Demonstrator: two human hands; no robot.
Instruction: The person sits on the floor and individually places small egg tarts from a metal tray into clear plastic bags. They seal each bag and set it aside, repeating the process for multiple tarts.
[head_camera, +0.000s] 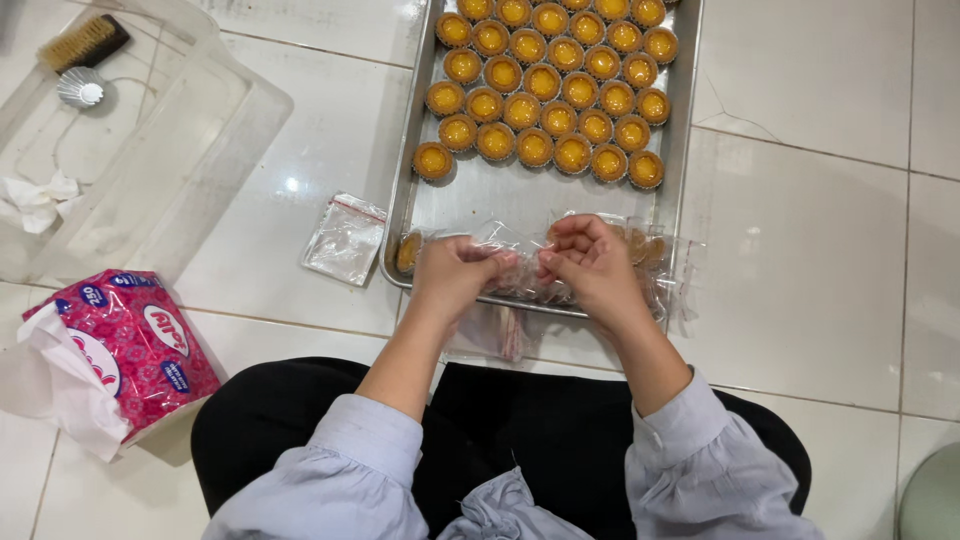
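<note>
Left hand (452, 275) and right hand (592, 262) both pinched shut on a clear plastic bag (515, 262) over the near edge of the metal tray (520, 205), little yellow tarts (545, 85) in rows behind

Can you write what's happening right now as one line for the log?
left hand: gripping clear bag | right hand: gripping same bag | under: metal tray of small tarts | spare bag: on floor

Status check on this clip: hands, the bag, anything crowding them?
Left hand and right hand both pinching a clear plastic bag over the metal tray. Tarts in rows beyond, apart. Spare bag left of tray.
</note>
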